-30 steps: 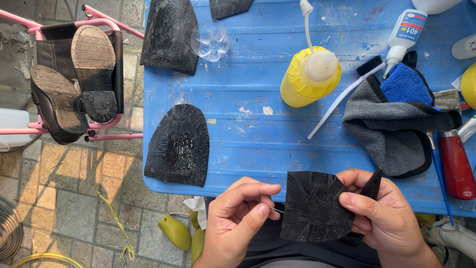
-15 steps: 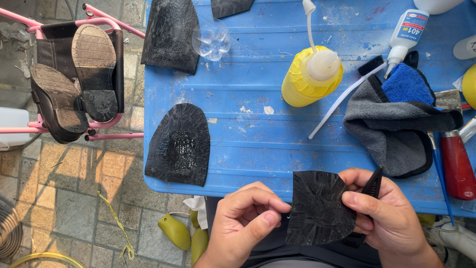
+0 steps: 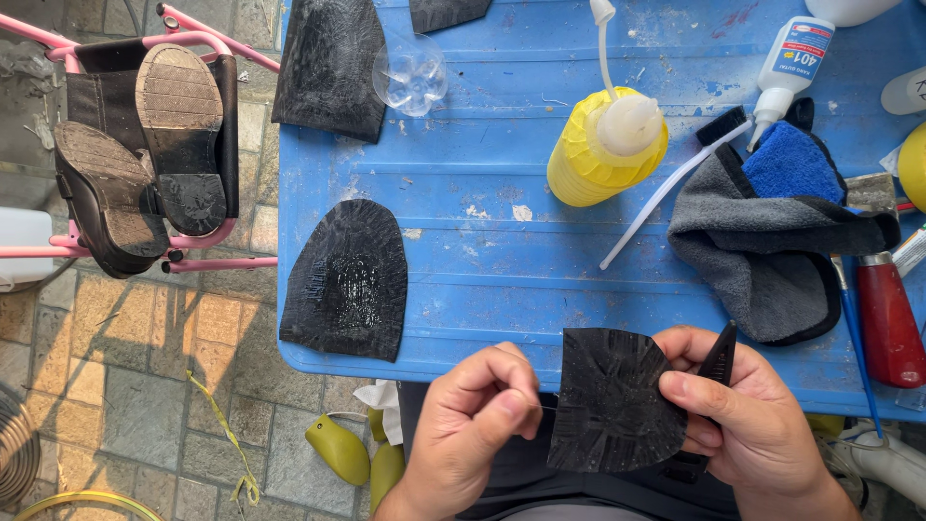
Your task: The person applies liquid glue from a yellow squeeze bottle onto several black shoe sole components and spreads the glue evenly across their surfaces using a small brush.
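Your right hand (image 3: 748,425) is closed on one black, rounded rubber heel piece (image 3: 610,400), thumb across its right edge and fingers behind it; the same hand also holds one thin black tool (image 3: 718,359) upright behind the piece. Your left hand (image 3: 475,426) is curled, with thumb and forefinger pinched together just beside the left edge of the piece; whether they grip anything cannot be determined. The piece is held off the surface, at the near edge of the blue plastic worktop (image 3: 502,289), between both hands.

Count of black rubber sole pieces lying on the worktop: three. One half-sole (image 3: 347,280) lies near left, glossy in the middle. One larger sole sheet (image 3: 331,66) lies far left, partly overhanging the edge. One small offcut (image 3: 446,12) lies at the far edge.

One clear plastic cup base (image 3: 410,72) sits just beside the larger sheet. One yellow ribbed bottle (image 3: 603,145) with a white nozzle stands centre-far. One white glue bottle (image 3: 793,63) lies to its right. One white-handled brush (image 3: 666,191) rests between them, angled. One grey cloth (image 3: 762,260) lies on the right with one blue cloth (image 3: 793,166) on it. One red-handled tool (image 3: 887,323) lies at the right edge.

Left of the worktop, two dark boots (image 3: 145,154) rest soles-up on one pink metal frame (image 3: 222,260).
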